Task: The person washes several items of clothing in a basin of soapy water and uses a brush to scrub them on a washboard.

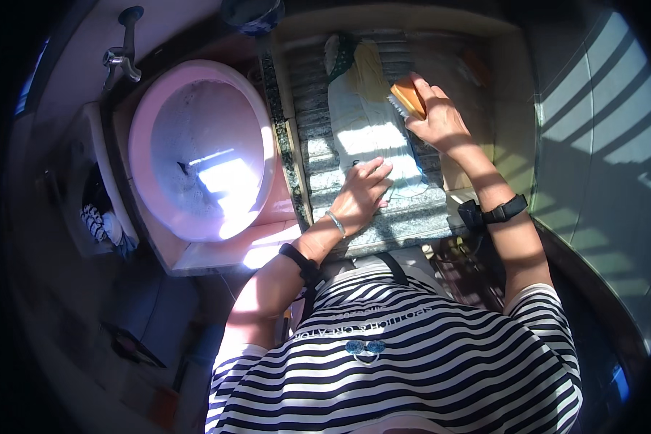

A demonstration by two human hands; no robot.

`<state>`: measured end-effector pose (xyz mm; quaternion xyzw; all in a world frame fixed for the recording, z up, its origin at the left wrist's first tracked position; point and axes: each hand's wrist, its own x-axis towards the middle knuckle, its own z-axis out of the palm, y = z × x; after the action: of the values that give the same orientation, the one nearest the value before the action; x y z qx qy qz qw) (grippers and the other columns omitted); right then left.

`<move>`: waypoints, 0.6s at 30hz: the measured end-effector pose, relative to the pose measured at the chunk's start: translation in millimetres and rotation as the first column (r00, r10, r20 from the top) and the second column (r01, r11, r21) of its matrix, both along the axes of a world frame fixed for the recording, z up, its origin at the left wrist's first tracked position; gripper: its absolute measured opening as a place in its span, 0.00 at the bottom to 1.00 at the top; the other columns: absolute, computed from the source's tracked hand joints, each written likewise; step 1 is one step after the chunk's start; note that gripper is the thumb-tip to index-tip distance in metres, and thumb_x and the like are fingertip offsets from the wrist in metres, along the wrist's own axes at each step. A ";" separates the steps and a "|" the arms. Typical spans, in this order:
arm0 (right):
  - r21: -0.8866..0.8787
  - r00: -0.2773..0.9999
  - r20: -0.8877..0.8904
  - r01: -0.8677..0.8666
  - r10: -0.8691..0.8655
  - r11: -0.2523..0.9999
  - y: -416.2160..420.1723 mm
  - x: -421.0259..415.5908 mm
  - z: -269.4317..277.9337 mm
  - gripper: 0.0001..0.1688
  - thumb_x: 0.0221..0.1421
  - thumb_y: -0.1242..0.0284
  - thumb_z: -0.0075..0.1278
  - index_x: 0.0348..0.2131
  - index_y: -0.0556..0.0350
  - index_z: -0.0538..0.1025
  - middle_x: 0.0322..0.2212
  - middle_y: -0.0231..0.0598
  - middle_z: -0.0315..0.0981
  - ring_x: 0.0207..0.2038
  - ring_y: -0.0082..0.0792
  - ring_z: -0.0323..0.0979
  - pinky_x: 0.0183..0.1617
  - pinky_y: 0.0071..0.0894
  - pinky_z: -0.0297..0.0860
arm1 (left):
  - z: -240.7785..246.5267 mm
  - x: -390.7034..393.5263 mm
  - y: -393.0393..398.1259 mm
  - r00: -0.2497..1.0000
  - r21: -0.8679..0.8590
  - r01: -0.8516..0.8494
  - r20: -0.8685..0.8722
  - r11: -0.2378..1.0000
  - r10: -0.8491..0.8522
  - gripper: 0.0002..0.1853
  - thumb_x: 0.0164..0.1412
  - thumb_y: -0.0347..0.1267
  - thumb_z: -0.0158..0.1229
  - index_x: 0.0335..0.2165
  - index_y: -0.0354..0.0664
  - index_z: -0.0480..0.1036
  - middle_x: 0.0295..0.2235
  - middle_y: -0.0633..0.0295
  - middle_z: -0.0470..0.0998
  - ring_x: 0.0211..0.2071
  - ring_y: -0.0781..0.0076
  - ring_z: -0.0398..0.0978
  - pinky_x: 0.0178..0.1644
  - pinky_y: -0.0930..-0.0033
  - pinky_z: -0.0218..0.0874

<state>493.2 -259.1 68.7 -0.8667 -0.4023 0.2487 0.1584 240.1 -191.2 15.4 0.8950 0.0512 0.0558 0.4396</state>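
Note:
A wet white garment (366,116) with a yellowish part and a dark green dotted part at its far end lies along a ridged stone washboard (314,138). My left hand (364,187) rests on its near end, fingers slightly bent and spread. In my right hand (439,116) is a wooden scrubbing brush (408,97) with white bristles, held tilted beside the garment's right edge. The bristles point down and left; whether they touch the cloth I cannot tell.
A pink plastic basin (141,146) of cloudy water stands in the sink to the left, a dark item floating in it. A tap (120,62) sticks out from the wall above. Further left, a container (95,146) holds clothes. A tiled wall (591,146) bounds the right.

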 end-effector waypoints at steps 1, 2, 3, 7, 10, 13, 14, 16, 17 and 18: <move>-0.013 1.000 -0.001 0.007 -0.007 1.000 6.9 3.4 -1.2 0.42 0.47 0.65 0.60 0.59 0.63 0.66 0.46 0.63 0.73 0.50 0.60 0.73 0.57 0.48 0.70 | -7.9 2.3 4.0 0.998 0.123 0.013 0.052 0.992 -0.019 0.17 0.52 0.27 0.67 0.43 0.37 0.78 0.51 0.51 0.77 0.57 0.51 0.69 0.60 0.53 0.61; -0.027 1.000 -0.001 0.014 -0.014 1.000 14.3 7.0 -0.7 0.39 0.47 0.66 0.61 0.56 0.65 0.68 0.45 0.61 0.73 0.49 0.59 0.73 0.57 0.47 0.70 | -14.4 4.8 4.6 0.997 0.001 -0.075 0.034 0.997 0.075 0.16 0.53 0.27 0.66 0.43 0.36 0.77 0.48 0.51 0.78 0.53 0.50 0.72 0.57 0.53 0.63; -0.040 1.000 0.001 0.018 -0.018 0.999 21.3 9.9 1.9 0.37 0.46 0.67 0.61 0.53 0.67 0.70 0.44 0.60 0.74 0.48 0.58 0.74 0.56 0.46 0.70 | -16.0 10.9 4.6 0.985 -0.120 -0.167 0.009 0.979 0.170 0.15 0.54 0.26 0.64 0.42 0.36 0.77 0.45 0.50 0.79 0.49 0.49 0.74 0.54 0.54 0.65; -0.103 0.992 -0.056 0.106 -0.113 0.989 31.3 23.5 16.8 0.31 0.47 0.65 0.61 0.46 0.69 0.72 0.42 0.60 0.75 0.46 0.53 0.76 0.52 0.42 0.72 | 55.0 29.1 34.9 0.808 -0.524 -0.587 -0.433 0.617 0.401 0.07 0.69 0.25 0.50 0.41 0.36 0.74 0.36 0.58 0.82 0.39 0.62 0.79 0.44 0.58 0.70; -0.152 0.885 -0.325 0.299 -0.333 0.942 18.0 24.2 13.8 0.28 0.46 0.67 0.60 0.45 0.66 0.73 0.35 0.54 0.78 0.39 0.45 0.79 0.46 0.39 0.74 | 55.1 -11.3 53.8 0.674 -0.823 -0.470 -0.568 -0.318 0.472 0.09 0.71 0.28 0.48 0.44 0.37 0.73 0.39 0.60 0.79 0.42 0.67 0.77 0.50 0.62 0.68; -0.266 0.186 -0.881 0.565 -0.435 0.781 -4.4 3.5 -11.0 0.18 0.51 0.75 0.56 0.42 0.66 0.74 0.30 0.48 0.77 0.26 0.37 0.79 0.32 0.37 0.78 | 75.7 -37.3 59.4 0.743 -0.779 -0.261 -0.539 -0.570 0.397 0.14 0.67 0.24 0.51 0.51 0.36 0.71 0.47 0.59 0.78 0.51 0.65 0.75 0.59 0.59 0.65; -0.320 -0.005 -0.920 0.586 -0.391 0.745 -4.6 -15.6 -18.6 0.18 0.52 0.75 0.56 0.43 0.66 0.74 0.31 0.47 0.77 0.28 0.37 0.80 0.34 0.40 0.79 | 82.7 -49.0 59.9 0.788 -0.787 -0.200 -0.483 -0.583 0.382 0.18 0.65 0.23 0.52 0.53 0.36 0.69 0.49 0.58 0.77 0.53 0.64 0.74 0.62 0.58 0.63; -0.405 -0.267 -0.914 0.603 -0.304 0.687 1.0 -38.1 -25.6 0.19 0.54 0.75 0.56 0.45 0.66 0.74 0.32 0.46 0.78 0.33 0.38 0.81 0.39 0.45 0.80 | 100.1 -52.2 58.9 0.806 -0.830 -0.280 -0.476 -0.482 0.351 0.22 0.59 0.20 0.58 0.53 0.35 0.69 0.48 0.56 0.77 0.54 0.61 0.74 0.62 0.56 0.63; -0.433 -0.342 -0.899 0.607 -0.272 0.667 4.6 -45.3 -29.6 0.19 0.55 0.75 0.56 0.46 0.65 0.74 0.33 0.46 0.78 0.36 0.39 0.82 0.42 0.46 0.81 | 105.7 -52.8 57.8 0.855 -0.853 -0.217 -0.401 -0.475 0.329 0.23 0.59 0.22 0.59 0.53 0.33 0.69 0.48 0.54 0.77 0.53 0.59 0.74 0.62 0.56 0.63; -0.363 -0.410 -0.909 0.697 -0.072 0.618 16.4 -51.1 -47.9 0.21 0.56 0.76 0.55 0.50 0.62 0.73 0.38 0.45 0.79 0.41 0.41 0.81 0.49 0.48 0.79 | 111.6 -50.3 60.7 0.888 -0.876 -0.231 -0.368 -0.424 0.276 0.24 0.58 0.23 0.60 0.54 0.32 0.68 0.48 0.54 0.77 0.53 0.60 0.74 0.61 0.57 0.62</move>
<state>442.1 -242.6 20.8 -0.3697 0.1968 0.6271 0.6567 189.8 -130.5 126.9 0.1112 0.2781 0.1046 0.9483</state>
